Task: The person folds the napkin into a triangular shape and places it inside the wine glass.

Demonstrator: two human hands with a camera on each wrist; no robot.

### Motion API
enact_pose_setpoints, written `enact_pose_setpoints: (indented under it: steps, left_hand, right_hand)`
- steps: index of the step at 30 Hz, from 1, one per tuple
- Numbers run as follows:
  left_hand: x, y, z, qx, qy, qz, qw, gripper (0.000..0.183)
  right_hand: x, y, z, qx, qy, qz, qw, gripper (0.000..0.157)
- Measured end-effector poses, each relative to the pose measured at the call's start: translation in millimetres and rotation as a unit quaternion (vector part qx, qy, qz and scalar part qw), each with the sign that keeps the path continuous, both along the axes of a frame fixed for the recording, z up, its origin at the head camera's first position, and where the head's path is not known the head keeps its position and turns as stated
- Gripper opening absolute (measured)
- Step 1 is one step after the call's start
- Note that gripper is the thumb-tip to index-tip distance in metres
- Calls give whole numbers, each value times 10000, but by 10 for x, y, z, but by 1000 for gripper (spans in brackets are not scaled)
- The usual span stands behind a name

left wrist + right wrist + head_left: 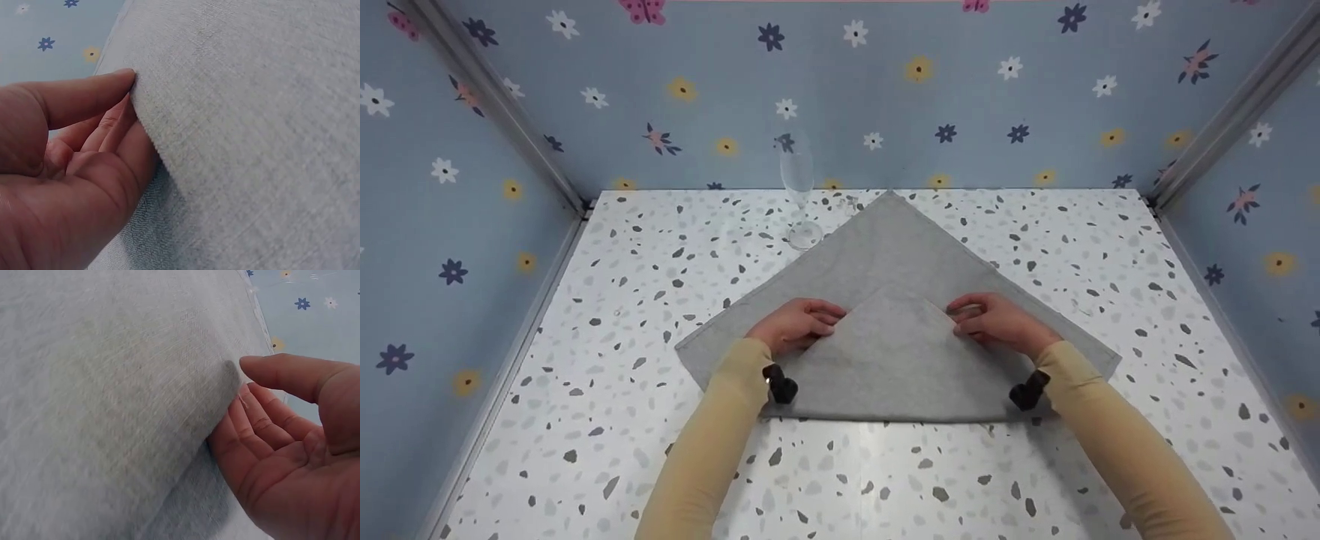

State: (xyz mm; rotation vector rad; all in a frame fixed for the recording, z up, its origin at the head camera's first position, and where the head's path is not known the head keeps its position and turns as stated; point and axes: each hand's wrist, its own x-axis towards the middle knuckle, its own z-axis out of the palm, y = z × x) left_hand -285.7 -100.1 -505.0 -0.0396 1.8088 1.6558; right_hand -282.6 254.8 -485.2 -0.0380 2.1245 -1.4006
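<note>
A grey cloth napkin [900, 232] lies with one corner pointing to the back wall. Its front part is folded up over it as a triangular flap [885, 360], with a straight fold at the near side. At the flap's left slanting edge, my left hand [797, 324] pinches the cloth, fingers tucked beneath and thumb [121, 81] at the edge. My right hand [997, 322] holds the opposite slanting edge likewise; its fingers go under the cloth and the thumb tip [253, 368] is right at the edge. The flap hides some fingertips.
Behind the napkin's left side stands a clear stemmed glass [797, 176], its foot close to the cloth's edge. The white speckled table [607, 300] is bounded by blue flowered panels [855, 97] at the back and both sides.
</note>
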Motion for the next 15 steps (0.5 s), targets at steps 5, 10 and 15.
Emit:
enact_pose_setpoints:
  steps: [5, 10, 15]
  left_hand:
    - [5, -14, 0, -137, 99, 31, 9999, 39]
    - [-2, -5, 10, -466, 395, -237, 9979, 38]
    - [2, 15, 36, -624, 602, -287, 9958, 39]
  right_hand:
    - [20, 16, 22, 246, 424, 324, 9983, 38]
    - [-40, 47, -25, 57, 493, 64, 9987, 36]
    - [-82, 72, -49, 82, 422, -169, 9989, 36]
